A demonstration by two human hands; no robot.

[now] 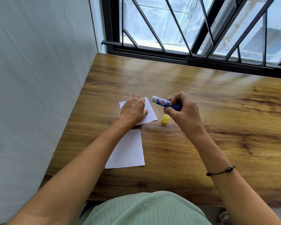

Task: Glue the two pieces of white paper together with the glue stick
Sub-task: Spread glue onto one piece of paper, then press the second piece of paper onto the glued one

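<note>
Two white paper pieces lie on the wooden table (201,127). The far piece (150,115) is pinned under my left hand (133,109), which rests flat on it with fingers spread. The near piece (128,150) lies free, partly under my left forearm. My right hand (182,108) holds a blue glue stick (163,102) above the table, just right of the far piece. Its white glue tip is bare and points left toward the paper. The yellow cap (165,119) lies on the table below the stick.
A grey wall (39,78) runs along the table's left edge. A barred window (193,30) stands behind the far edge. My lap in pale green cloth (144,210) is at the near edge.
</note>
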